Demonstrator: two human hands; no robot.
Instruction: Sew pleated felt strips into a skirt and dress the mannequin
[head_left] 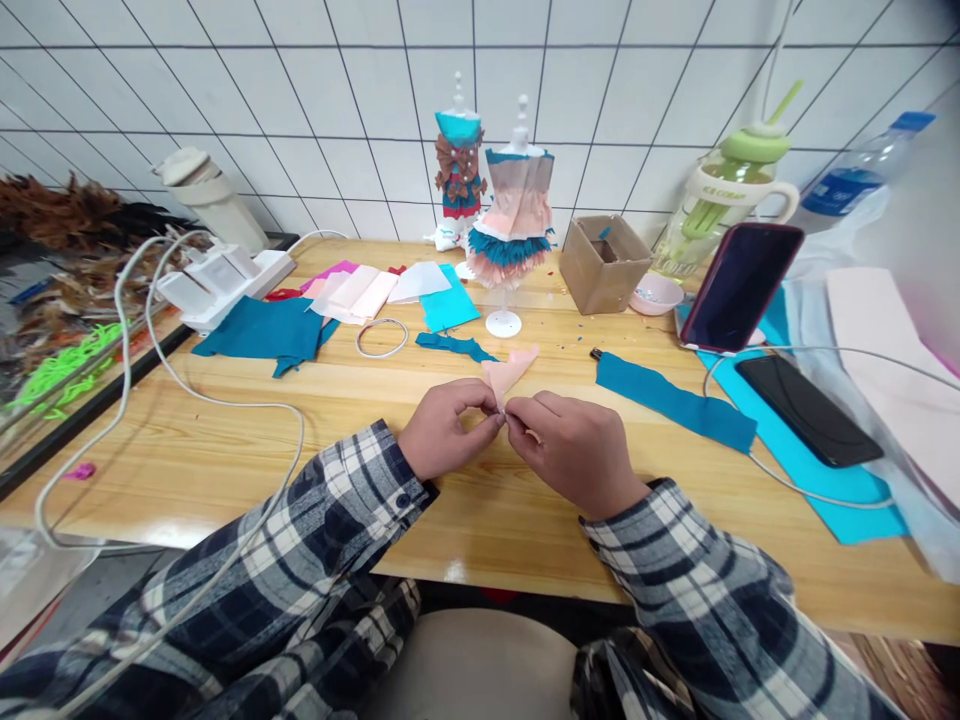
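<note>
Both hands meet over the middle of the wooden table. My left hand (454, 428) pinches the lower end of a small pink paper piece (507, 374), whose wider part fans upward. Close against it, my right hand (568, 446) pinches the same gathered end from the right. Just beyond lies a narrow teal strip (457, 346). Behind it stands a small mannequin (519, 200) in a pink and teal ruffled paper dress, with a second dressed mannequin (458, 165) at its back left.
Teal paper (262, 328), a power strip (225, 285) and a white cable lie left. A ring (382, 338) sits mid-left. Toward the right are a cardboard box (602, 272), a teal strip (671, 400), a propped phone (739, 285), a flat phone (808, 408) and bottles.
</note>
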